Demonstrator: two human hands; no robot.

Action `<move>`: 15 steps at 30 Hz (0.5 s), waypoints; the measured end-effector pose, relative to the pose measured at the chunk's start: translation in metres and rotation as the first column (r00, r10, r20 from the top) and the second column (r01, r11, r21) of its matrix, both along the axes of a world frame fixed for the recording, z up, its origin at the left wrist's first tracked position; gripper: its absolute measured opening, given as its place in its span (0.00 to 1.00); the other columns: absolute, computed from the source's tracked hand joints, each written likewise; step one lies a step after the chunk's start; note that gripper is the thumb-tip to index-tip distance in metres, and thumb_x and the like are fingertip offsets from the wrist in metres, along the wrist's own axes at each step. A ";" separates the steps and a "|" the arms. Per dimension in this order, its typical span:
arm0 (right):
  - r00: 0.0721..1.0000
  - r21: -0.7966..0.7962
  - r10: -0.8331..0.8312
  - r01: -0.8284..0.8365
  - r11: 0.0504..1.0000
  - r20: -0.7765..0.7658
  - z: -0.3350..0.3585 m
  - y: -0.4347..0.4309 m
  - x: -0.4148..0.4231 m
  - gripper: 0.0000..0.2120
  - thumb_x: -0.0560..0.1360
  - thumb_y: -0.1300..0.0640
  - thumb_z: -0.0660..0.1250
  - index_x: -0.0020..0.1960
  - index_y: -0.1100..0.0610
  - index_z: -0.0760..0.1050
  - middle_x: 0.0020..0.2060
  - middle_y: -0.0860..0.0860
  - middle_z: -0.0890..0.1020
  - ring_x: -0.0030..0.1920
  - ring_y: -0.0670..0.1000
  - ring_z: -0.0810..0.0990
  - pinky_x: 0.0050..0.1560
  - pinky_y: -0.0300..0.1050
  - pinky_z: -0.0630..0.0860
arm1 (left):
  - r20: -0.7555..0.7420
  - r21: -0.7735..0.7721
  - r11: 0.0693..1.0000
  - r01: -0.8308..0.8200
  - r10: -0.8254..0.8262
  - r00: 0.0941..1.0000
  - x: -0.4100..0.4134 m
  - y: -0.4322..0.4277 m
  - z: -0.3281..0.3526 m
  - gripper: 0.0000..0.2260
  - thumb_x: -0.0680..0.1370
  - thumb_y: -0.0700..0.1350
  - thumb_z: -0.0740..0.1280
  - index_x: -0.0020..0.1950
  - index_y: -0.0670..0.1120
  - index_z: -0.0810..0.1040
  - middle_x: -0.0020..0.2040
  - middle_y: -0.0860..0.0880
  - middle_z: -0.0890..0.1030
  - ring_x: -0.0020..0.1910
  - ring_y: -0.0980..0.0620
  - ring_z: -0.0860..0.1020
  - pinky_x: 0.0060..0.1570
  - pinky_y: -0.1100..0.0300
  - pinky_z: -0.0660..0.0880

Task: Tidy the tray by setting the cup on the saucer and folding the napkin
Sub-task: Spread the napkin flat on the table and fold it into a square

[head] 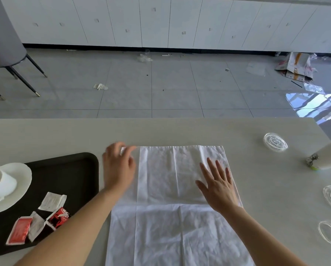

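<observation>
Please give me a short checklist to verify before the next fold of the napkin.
1. Cup sits on saucer: ok.
2. Saucer is on tray: ok.
3. Napkin lies on table beside tray: ok.
4. Right hand flat on napkin, holding it down: ok.
5. Left hand grips napkin's far left corner: cannot tell, blurred.
6. Napkin fully folded: not ok, mostly spread out.

The napkin (172,198) looks like thin white cloth, creased and matt. It's on a smooth pale matt desk (64,135), next to a black matt tray (74,169) with a glossy white ceramic cup (1,184) and saucer (16,169); the lids (275,142) are clear shiny plastic.
</observation>
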State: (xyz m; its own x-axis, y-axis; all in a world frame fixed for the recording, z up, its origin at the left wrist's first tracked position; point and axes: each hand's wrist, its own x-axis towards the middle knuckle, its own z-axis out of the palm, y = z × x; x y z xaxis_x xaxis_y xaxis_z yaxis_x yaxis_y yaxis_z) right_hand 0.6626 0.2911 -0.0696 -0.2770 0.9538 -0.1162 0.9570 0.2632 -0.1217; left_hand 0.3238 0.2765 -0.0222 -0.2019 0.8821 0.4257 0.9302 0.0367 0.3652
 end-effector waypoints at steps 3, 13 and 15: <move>0.998 -0.045 0.061 -0.059 0.997 0.025 -0.005 -0.011 -0.009 0.32 0.78 0.31 0.39 0.78 0.39 0.39 0.78 0.43 0.36 0.77 0.50 0.32 0.78 0.57 0.39 | -0.168 -0.283 0.901 0.329 -0.384 0.908 0.024 -0.024 -0.018 0.18 0.76 0.49 0.61 0.65 0.52 0.76 0.67 0.40 0.73 0.68 0.37 0.69 0.67 0.42 0.67; 0.996 -0.053 0.091 -0.090 0.994 0.017 -0.008 -0.006 -0.006 0.32 0.78 0.30 0.37 0.77 0.40 0.32 0.79 0.45 0.36 0.77 0.51 0.30 0.77 0.57 0.36 | -0.210 -0.635 0.773 0.008 -0.183 0.960 0.018 -0.052 -0.060 0.30 0.74 0.72 0.36 0.74 0.67 0.34 0.79 0.48 0.35 0.76 0.43 0.32 0.73 0.39 0.33; 0.995 -0.018 0.097 -0.097 0.995 0.000 -0.006 -0.012 -0.005 0.32 0.79 0.31 0.39 0.78 0.41 0.34 0.79 0.45 0.38 0.77 0.51 0.32 0.77 0.57 0.37 | -0.209 -0.608 0.794 0.028 -0.194 0.958 0.023 -0.053 -0.054 0.30 0.76 0.70 0.38 0.77 0.63 0.40 0.80 0.46 0.42 0.78 0.43 0.38 0.75 0.39 0.39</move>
State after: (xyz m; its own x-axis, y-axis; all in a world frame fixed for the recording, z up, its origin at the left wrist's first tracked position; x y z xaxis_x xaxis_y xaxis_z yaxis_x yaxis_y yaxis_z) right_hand 0.6581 0.2790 -0.0755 -0.3680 0.9202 -0.1331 0.9272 0.3526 -0.1261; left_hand 0.3472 0.2233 -0.0767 -0.0480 0.9847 -0.1676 0.9963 0.0593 0.0629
